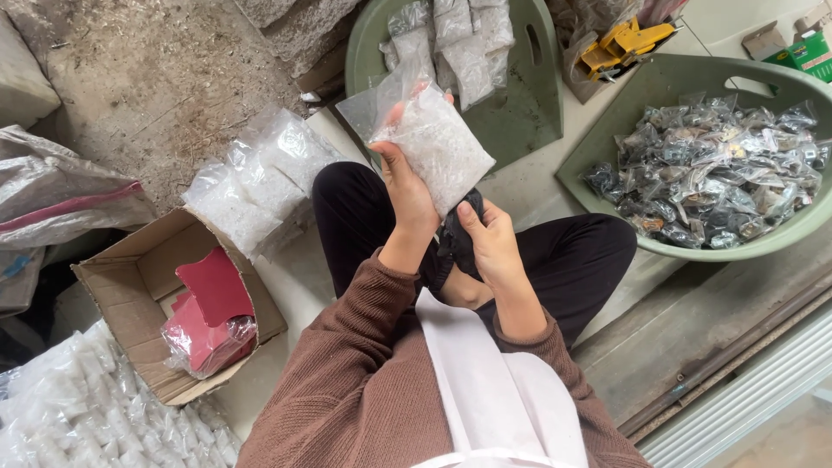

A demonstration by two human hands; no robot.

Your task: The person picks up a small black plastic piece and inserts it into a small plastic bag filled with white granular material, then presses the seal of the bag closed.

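My left hand [406, 186] holds up a clear plastic bag [433, 143] filled with small white pieces, gripping its lower left edge. My right hand [491, 243] is just below the bag, fingers curled against a dark object [458, 234] near my crossed legs in black trousers; whether it grips that object is unclear. Both forearms wear brown knit sleeves.
A green basin [520, 104] ahead holds more clear bags. A second green basin [659, 95] at right holds several bags of dark metal parts. A pile of white-filled bags [251, 186] lies at left. An open cardboard box [130, 286] holds red cards. A yellow tool [620, 43] sits behind.
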